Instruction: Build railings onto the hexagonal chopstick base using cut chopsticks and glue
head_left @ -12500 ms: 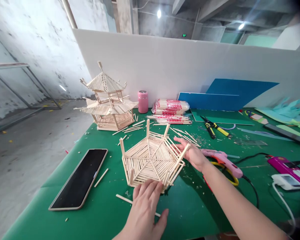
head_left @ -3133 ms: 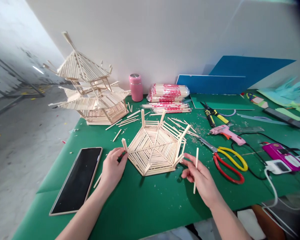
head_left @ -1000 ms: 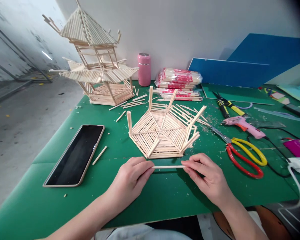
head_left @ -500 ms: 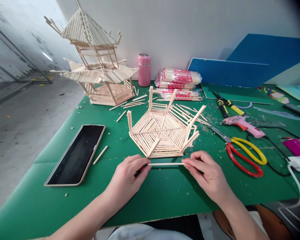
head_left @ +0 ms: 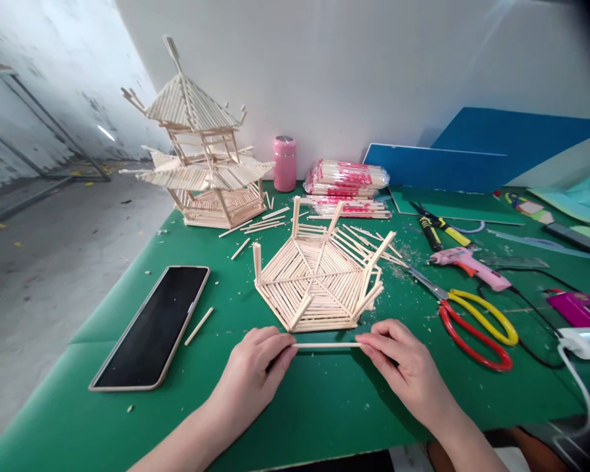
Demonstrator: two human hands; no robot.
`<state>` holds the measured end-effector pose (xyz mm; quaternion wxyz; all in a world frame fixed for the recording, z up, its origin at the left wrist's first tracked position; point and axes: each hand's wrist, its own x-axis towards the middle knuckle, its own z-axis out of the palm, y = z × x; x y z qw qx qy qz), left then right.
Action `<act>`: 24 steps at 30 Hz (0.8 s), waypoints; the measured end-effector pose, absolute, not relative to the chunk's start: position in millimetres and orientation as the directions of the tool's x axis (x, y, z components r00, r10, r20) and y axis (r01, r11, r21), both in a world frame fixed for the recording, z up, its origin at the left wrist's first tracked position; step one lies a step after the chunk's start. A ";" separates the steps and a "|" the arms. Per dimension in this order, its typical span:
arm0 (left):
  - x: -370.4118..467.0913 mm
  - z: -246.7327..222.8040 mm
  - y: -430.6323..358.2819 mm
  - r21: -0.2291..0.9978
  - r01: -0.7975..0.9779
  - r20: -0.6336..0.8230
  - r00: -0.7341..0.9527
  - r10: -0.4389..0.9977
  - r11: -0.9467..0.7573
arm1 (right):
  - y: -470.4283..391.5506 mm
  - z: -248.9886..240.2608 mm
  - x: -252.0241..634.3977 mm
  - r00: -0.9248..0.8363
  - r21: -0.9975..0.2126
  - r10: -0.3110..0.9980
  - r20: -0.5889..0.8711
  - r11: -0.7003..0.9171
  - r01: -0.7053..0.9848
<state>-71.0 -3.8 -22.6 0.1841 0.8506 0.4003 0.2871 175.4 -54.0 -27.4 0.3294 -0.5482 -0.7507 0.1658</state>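
A thin wooden stick (head_left: 327, 345) lies level between my two hands, pinched at its ends. My left hand (head_left: 260, 364) grips the left end between thumb and fingers; my right hand (head_left: 403, 360) pinches the right end. Just beyond the stick sits a hexagonal base (head_left: 314, 282) made of rows of sticks, with short posts standing or leaning at its corners. The stick is apart from the base's front edge. A finished-looking stick pagoda (head_left: 206, 157) with two roof tiers stands at the back left.
A phone (head_left: 152, 328) and a short loose stick (head_left: 199, 326) lie left. To the right are scissors (head_left: 465, 321), a pink glue gun (head_left: 472, 267), pliers (head_left: 440, 226) and cables. Behind stand a pink flask (head_left: 284, 164) and wrapped chopstick bundles (head_left: 347, 178) on the green tabletop (head_left: 221, 419).
The whole scene sits lower in view, as the camera has tilted up. Both hands keep the same hold on the stick, in about the same place by the base.
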 end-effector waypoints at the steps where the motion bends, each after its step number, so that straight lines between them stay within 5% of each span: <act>1: -70.9 -22.5 -4.1 0.538 0.573 0.364 0.503 0.784 -0.618 | -55.9 -26.6 178.6 -0.187 -0.603 0.932 0.311 0.346 0.719; 6: -72.1 -17.6 -3.7 0.556 0.538 0.465 0.430 0.774 -0.633 | -80.1 -28.4 214.0 -0.126 -0.598 0.936 0.329 0.309 0.740; 10: -73.6 -13.5 -0.9 0.589 0.531 0.478 0.379 0.792 -0.610 | -90.8 -37.5 242.1 0.335 -0.590 0.820 0.463 0.004 0.807; 12: -73.8 -13.0 0.2 0.604 0.538 0.458 0.370 0.808 -0.588 | -85.0 -41.0 245.8 0.412 -0.533 0.770 0.488 -0.112 0.839; 24: -74.7 -17.1 3.2 0.536 0.593 0.510 0.340 0.790 -0.601 | -2.3 -1.8 239.1 0.255 -0.242 0.908 0.333 -0.179 0.953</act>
